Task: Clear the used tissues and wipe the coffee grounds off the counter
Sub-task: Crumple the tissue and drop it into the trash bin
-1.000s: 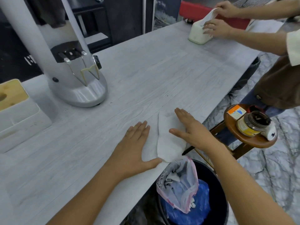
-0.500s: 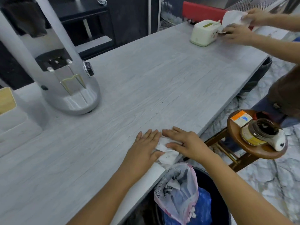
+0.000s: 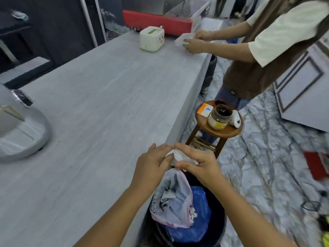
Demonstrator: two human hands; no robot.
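Both my left hand [image 3: 153,163] and right hand [image 3: 199,164] grip closed on the crumpled tissue [image 3: 179,156] (white), above the bin [image 3: 210,234] beside the desk [image 3: 106,97].

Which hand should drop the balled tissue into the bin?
Probably right. The right hand already cups most of the tissue and sits over the bin. The left hand only pinches its edge, over the counter.
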